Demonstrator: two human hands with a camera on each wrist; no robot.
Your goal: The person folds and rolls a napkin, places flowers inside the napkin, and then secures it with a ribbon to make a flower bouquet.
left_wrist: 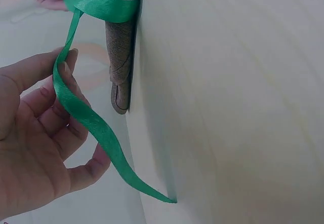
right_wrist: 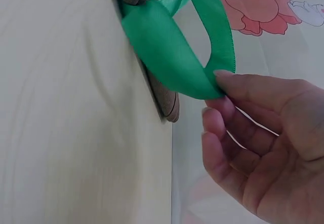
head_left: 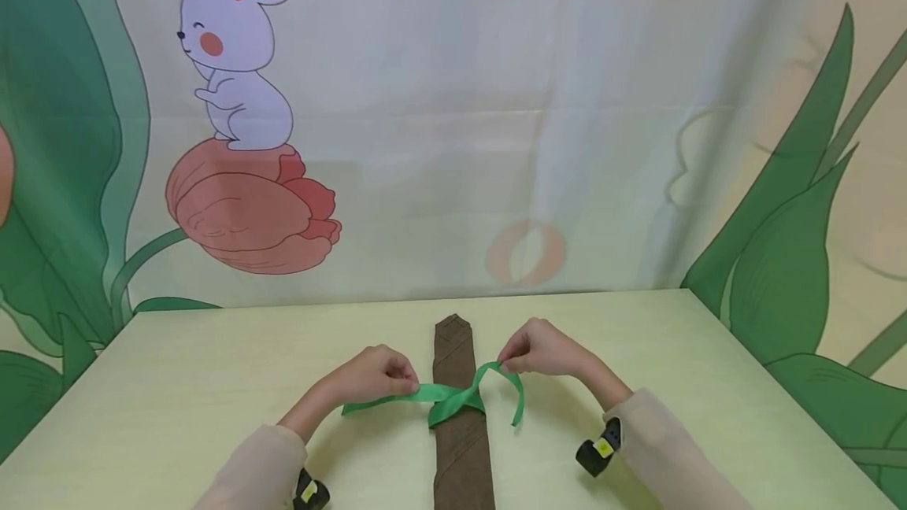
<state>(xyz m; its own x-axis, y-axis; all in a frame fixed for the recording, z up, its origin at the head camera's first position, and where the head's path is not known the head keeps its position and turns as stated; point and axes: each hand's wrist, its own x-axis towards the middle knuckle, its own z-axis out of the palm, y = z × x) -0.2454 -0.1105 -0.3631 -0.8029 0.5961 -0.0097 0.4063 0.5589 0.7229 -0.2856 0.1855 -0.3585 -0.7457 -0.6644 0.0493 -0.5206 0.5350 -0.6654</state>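
A rolled brown cloth (head_left: 462, 447) lies lengthwise on the table, pointing away from me. Around its middle passes a green ribbon (head_left: 453, 406), its two ends crossed on top. To the left of the roll, my left hand (head_left: 374, 375) pinches one ribbon end between thumb and forefinger; the left wrist view shows the ribbon's loose tail (left_wrist: 109, 138) hanging past the fingers. My right hand (head_left: 544, 349) pinches the other end, raised to the right of the roll, and a short tail curls down from it. In the right wrist view the ribbon (right_wrist: 167, 51) bends at the fingertips.
The pale table (head_left: 227, 360) ends at a back edge against a printed cloth backdrop (head_left: 425, 140) with a rabbit and leaves. Black wrist cameras are worn on the left wrist (head_left: 310, 492) and right wrist (head_left: 598, 449).
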